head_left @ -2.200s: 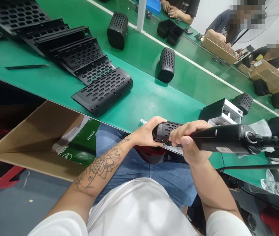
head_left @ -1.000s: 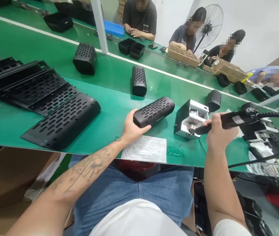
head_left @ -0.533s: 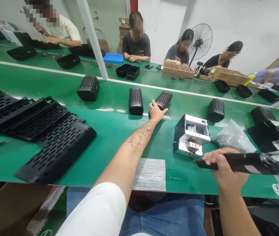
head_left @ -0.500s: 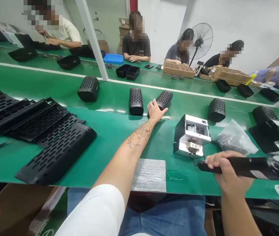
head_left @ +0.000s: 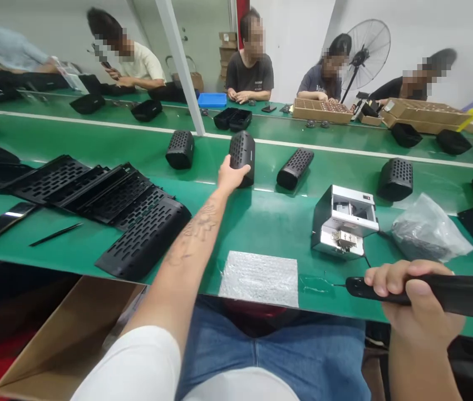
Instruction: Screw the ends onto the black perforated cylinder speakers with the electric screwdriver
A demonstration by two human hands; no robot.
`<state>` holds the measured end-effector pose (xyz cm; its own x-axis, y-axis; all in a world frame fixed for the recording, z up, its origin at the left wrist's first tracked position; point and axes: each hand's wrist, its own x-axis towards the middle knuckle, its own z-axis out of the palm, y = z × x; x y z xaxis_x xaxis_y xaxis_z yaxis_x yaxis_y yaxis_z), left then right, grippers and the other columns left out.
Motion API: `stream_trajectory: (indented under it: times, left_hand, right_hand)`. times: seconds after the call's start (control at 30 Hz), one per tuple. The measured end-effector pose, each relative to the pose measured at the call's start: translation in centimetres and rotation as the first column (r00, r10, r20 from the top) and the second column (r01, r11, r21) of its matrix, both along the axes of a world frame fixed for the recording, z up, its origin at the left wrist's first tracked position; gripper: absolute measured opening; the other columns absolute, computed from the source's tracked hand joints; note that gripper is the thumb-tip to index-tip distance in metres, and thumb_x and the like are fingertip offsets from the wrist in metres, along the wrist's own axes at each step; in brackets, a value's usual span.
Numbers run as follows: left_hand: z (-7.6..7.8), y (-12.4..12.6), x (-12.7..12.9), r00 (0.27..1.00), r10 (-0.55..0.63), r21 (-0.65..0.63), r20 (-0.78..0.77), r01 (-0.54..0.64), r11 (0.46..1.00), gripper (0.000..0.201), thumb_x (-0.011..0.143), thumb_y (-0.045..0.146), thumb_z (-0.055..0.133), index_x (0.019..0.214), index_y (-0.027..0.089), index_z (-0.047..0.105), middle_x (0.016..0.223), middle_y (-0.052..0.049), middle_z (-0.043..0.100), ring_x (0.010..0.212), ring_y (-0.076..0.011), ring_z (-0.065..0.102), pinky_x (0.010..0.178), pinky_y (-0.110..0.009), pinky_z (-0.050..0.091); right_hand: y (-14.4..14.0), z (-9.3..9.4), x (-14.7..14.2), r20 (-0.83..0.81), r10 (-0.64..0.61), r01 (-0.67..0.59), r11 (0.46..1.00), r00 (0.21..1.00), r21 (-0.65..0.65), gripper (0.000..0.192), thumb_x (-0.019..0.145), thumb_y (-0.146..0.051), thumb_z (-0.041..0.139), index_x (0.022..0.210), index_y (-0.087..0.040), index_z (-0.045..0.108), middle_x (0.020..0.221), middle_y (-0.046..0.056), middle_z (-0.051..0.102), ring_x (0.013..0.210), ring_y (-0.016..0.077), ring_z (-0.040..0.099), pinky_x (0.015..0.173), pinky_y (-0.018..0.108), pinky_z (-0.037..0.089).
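Observation:
My left hand (head_left: 232,175) reaches far out and grips a black perforated housing (head_left: 242,147) by its near end, fingers at its left and thumb across the front. Right of it lies a second perforated housing (head_left: 295,168), apart from my hand. Closed around a black electric screwdriver (head_left: 432,292), my right hand (head_left: 418,298) keeps it level, with its thin bit pointing left. That bit is just above the green table, below a black-and-white screw feeder (head_left: 345,223). A sheet of white foam (head_left: 260,279) lies at the table's near edge.
Flat perforated black panels (head_left: 136,223) overlap at the left, beside a black pen-like tool (head_left: 55,234) and a phone (head_left: 0,223). A clear plastic bag (head_left: 430,228) sits right of the feeder. More housings (head_left: 180,149) stand along the belt. Several people work across it.
My left hand has left the right-hand housing and now grips the one to its left. My right hand still holds the screwdriver. The view has shifted left.

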<state>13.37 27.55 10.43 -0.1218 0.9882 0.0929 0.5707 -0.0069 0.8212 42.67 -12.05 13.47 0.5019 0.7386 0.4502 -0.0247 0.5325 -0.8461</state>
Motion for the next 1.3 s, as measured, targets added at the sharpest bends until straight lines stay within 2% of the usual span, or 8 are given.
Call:
stream_trajectory:
  times: [0.07,0.1,0.17,0.23,0.37,0.5,0.83,1.3]
  left_hand:
    - [0.1,-2.7,-4.0,0.995,-0.095,0.060,0.014,0.094,0.994,0.114,0.091,0.044,0.099,0.193,0.019,0.055,0.192,-0.014,0.068,0.177,-0.0344,0.066,0.152,-0.042,0.048]
    - [0.1,-4.3,-6.2,0.976,-0.218,0.131,0.005,0.216,0.968,0.118,0.085,0.048,0.102,0.191,0.017,0.059,0.189,-0.016,0.070,0.177,-0.0390,0.067,0.153,-0.046,0.049]
    - [-0.3,-8.2,-10.5,0.884,-0.464,0.169,-0.055,0.466,0.868,0.123,0.076,0.060,0.106,0.186,0.020,0.067,0.184,-0.013,0.076,0.173,-0.0472,0.070,0.150,-0.056,0.054]
    - [-0.8,-12.6,-13.5,0.740,-0.654,0.092,-0.157,0.670,0.737,0.114,0.079,0.060,0.103,0.184,0.027,0.071,0.182,-0.010,0.077,0.168,-0.0469,0.075,0.146,-0.056,0.060]
    - [-2.0,-20.3,-14.4,0.461,-0.824,-0.077,-0.330,0.856,0.511,0.105,0.084,0.043,0.101,0.185,0.038,0.070,0.190,-0.007,0.071,0.170,-0.0425,0.075,0.146,-0.050,0.059]
    - [-2.7,-23.1,-12.7,0.344,-0.872,-0.110,-0.347,0.909,0.403,0.105,0.084,0.038,0.103,0.184,0.047,0.070,0.190,-0.004,0.070,0.163,-0.0399,0.080,0.140,-0.045,0.063]
    - [-3.2,-23.5,-12.1,0.338,-0.883,-0.049,-0.326,0.926,0.373,0.102,0.083,0.035,0.102,0.180,0.045,0.073,0.188,-0.009,0.070,0.155,-0.0419,0.082,0.136,-0.050,0.066]
    - [-2.8,-23.8,-12.0,0.302,-0.890,-0.053,-0.340,0.939,0.339,0.099,0.091,0.033,0.099,0.184,0.037,0.067,0.188,-0.014,0.067,0.159,-0.0425,0.078,0.135,-0.051,0.066]
  right_hand:
    - [-0.6,0.8,-1.0,-0.001,0.053,-0.053,0.998,0.999,0.018,0.024,0.095,-0.046,0.109,0.098,-0.032,0.089,0.060,-0.007,0.067,0.042,0.0163,0.061,0.051,0.036,0.064]
    - [-0.8,1.2,-1.4,-0.001,0.080,-0.080,0.997,0.997,0.023,0.024,0.095,-0.046,0.108,0.099,-0.032,0.089,0.059,-0.007,0.067,0.041,0.0158,0.060,0.050,0.035,0.063]
    - [-1.2,1.9,-2.4,0.004,0.129,-0.129,0.991,0.992,0.028,0.025,0.097,-0.049,0.108,0.101,-0.033,0.089,0.059,-0.008,0.067,0.039,0.0156,0.058,0.048,0.034,0.060]
    - [-1.4,2.5,-3.3,0.024,0.163,-0.164,0.986,0.986,0.031,0.025,0.098,-0.052,0.106,0.102,-0.034,0.088,0.058,-0.009,0.065,0.037,0.0157,0.055,0.047,0.034,0.058]
    - [-1.2,3.3,-5.1,0.076,0.183,-0.187,0.981,0.980,0.049,0.029,0.097,-0.056,0.107,0.101,-0.036,0.087,0.058,-0.010,0.064,0.036,0.0155,0.051,0.047,0.036,0.056]
    - [0.2,3.0,-6.9,0.080,0.206,-0.210,0.977,0.975,0.043,0.035,0.096,-0.055,0.110,0.099,-0.033,0.082,0.060,-0.010,0.068,0.038,0.0156,0.055,0.048,0.035,0.058]
    - [2.7,1.0,-8.2,0.171,0.317,-0.324,0.946,0.933,0.016,0.030,0.101,-0.043,0.107,0.097,-0.028,0.081,0.064,-0.007,0.074,0.045,0.0150,0.067,0.054,0.032,0.066]
    - [3.0,0.7,-7.9,0.254,0.530,-0.539,0.841,0.809,-0.037,0.020,0.105,-0.026,0.099,0.103,-0.030,0.079,0.064,-0.008,0.070,0.046,0.0140,0.064,0.055,0.029,0.063]
